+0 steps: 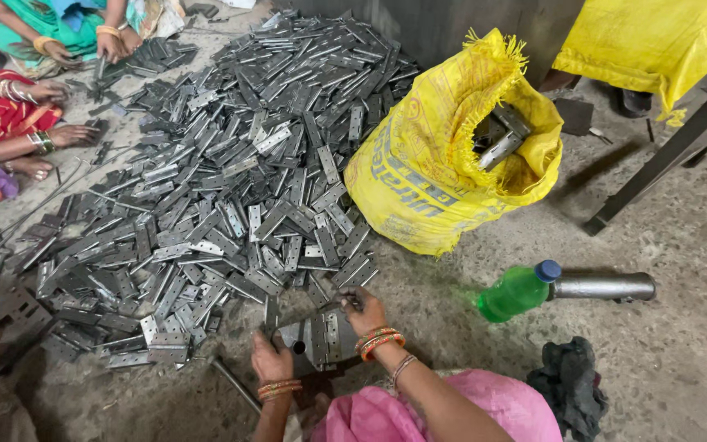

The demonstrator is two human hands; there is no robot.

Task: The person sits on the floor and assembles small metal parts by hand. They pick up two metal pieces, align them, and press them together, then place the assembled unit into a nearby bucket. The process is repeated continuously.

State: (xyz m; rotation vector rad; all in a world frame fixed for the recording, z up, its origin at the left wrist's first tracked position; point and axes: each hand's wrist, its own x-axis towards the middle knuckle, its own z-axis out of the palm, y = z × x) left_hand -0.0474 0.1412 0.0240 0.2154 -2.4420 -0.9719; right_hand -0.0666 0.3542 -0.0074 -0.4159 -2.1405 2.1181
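Observation:
My left hand (pixel 269 358) lies low in the head view with its fingers curled down onto the left edge of a small stack of grey metal hinge leaves (pixel 318 338) on the floor before me. My right hand (pixel 365 312) is just right of that stack. Its fingers are pinched on a small dark metal piece (pixel 348 298) at the stack's top right corner. Both wrists carry orange bangles. A pink garment (pixel 452 413) covers my lap below the hands.
A broad heap of grey hinge leaves (pixel 231 172) spreads across the concrete floor. A yellow sack (pixel 427 164) holds metal parts. To the right lie a green bottle (pixel 517 292), a steel pipe (pixel 603 286) and a dark cloth (pixel 570 385). Other people's hands (pixel 67 135) work at the left.

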